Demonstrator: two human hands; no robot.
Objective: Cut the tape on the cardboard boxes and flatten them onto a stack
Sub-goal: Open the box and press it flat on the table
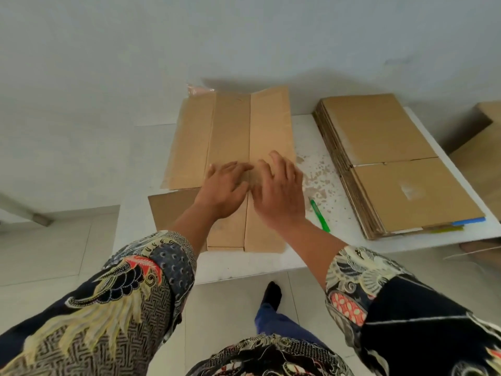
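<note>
Head view: left hand and right hand, fingers spread flat, press opened box onto table, likely to flatten it. Green cutter lies just right of right hand; finished stack farther right.

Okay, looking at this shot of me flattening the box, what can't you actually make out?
Head view only:
- Middle of the brown flattened cardboard box: covered by the left hand and right hand; tape there unseen.
- Green utility knife: upper end hidden behind the right hand.
- Brown cardboard box at right: cut off by the frame edge.
- Fingertips: motion-blurred.
</note>
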